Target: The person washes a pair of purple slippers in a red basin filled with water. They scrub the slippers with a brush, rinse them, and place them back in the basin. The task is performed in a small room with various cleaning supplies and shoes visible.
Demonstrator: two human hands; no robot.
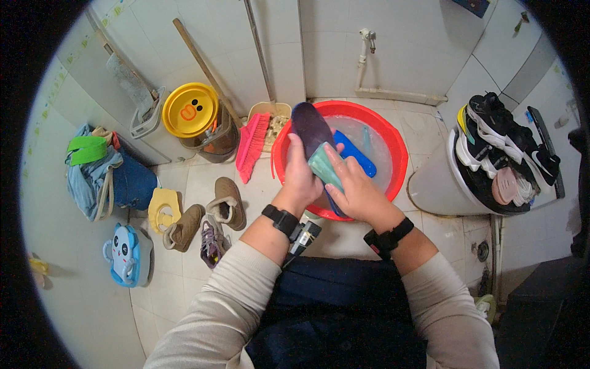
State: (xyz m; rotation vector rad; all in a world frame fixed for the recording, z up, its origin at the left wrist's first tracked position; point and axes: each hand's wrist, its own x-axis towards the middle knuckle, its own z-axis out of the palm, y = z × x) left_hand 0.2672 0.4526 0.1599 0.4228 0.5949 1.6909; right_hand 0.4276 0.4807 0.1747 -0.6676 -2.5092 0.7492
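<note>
My left hand (302,173) grips a dark purple shoe insole (312,122) from its left side, over the basin. In my right hand (362,191) is a green bar of soap (325,161), which lies against the face of the insole. Beneath both hands stands a red plastic basin (400,177) holding cloudy water. A blue oblong object (357,154), its kind unclear, and a thin teal strip (366,138) lie in the basin. The insole's lower part is partly covered by my hands and the soap.
Brown lined boots (229,198) and a purple lace-up sneaker (212,242) sit on the floor at left. Beyond them are a pink broom (252,143) and a yellow-lidded bucket (191,110). Black-and-white sneakers (507,133) rest on a white bin (438,175). A tap (370,39) juts from the wall.
</note>
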